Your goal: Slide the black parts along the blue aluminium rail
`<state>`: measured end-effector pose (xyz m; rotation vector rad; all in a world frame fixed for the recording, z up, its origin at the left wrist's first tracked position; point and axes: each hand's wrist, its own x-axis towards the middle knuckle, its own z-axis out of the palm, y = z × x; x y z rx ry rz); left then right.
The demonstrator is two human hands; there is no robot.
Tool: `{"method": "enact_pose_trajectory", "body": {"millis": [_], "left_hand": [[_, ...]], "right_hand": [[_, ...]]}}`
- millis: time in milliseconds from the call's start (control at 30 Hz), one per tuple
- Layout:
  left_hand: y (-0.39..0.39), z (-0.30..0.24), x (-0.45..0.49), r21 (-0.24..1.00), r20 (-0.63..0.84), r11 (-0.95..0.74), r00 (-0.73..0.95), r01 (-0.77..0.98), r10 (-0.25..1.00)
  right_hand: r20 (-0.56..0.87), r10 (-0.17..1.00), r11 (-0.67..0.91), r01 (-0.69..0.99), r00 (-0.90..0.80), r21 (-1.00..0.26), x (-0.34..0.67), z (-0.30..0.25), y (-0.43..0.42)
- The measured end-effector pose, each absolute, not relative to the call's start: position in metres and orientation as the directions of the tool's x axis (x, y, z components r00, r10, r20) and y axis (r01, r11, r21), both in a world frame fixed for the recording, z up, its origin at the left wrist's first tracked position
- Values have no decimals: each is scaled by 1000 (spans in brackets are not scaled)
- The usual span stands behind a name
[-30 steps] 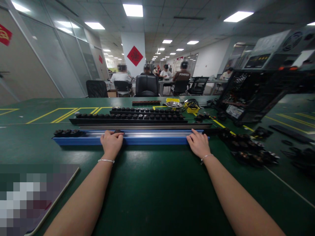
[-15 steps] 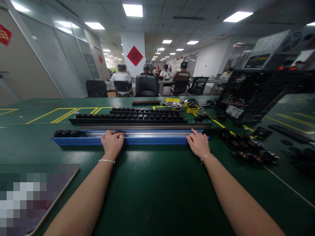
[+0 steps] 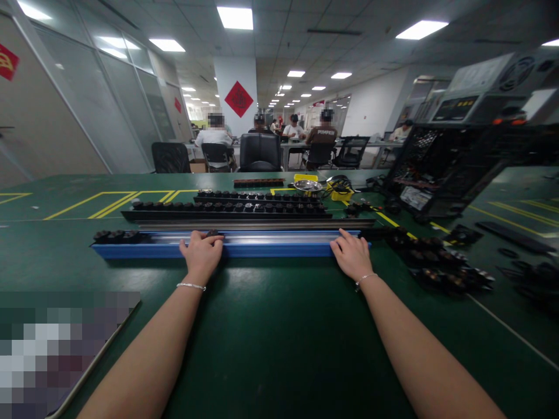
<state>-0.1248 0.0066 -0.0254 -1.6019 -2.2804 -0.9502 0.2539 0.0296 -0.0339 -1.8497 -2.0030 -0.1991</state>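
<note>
- Lying left to right across the near part of the green table [image 3: 279, 326]: a blue rail [image 3: 279, 251], open side up, with a bright metal channel along the same long axis.
- In that channel, left of the rail's middle: a small black piece [image 3: 213, 233], right at the finger and thumb of the left hand [image 3: 202, 251], so clearly nearer to it than to the right hand [image 3: 353, 253].
- Further left along the same line, at the rail's left end: three black blocks [image 3: 117, 235] in a row, well apart from the small black piece, with bare channel between.
- Left grip: fingers curled over the rail and touching the small black piece; cannot tell whether pinched on it or only pressed against it.
- Right grip: laid across the rail near its right end, fingertips at the far edge; cannot tell whether clamped or merely resting.
- Readable writing: "PUMPKIN" in pale capitals on the back of a brown shirt [image 3: 322, 137], far side of the room.
- Not readable: the dark character on the red diamond sign [image 3: 239, 99], and the print on a white label [image 3: 417, 201] on the computer case [image 3: 454, 148] at right.
- On the rail: no brand or lettering to make out.
</note>
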Motion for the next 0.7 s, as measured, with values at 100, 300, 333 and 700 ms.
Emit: {"method": "enact_pose_trajectory", "body": {"millis": [100,300,333,700], "left_hand": [[7,-27,-125,382,499,200,-383,902,777],[10,-31,-124,357,513,172,-347,918,785],[10,-31,-124,354,515,169,-342,920,786],[8,-28,-118,345,492,154,-318,926,810]], "right_hand": [[387,921,111,981,-40,-162,254,-34,29],[386,922,101,984,-38,-145,254,-35,30],[386,922,101,984,-38,-145,254,-35,30],[389,920,109,980,-38,-163,254,-35,30]]}}
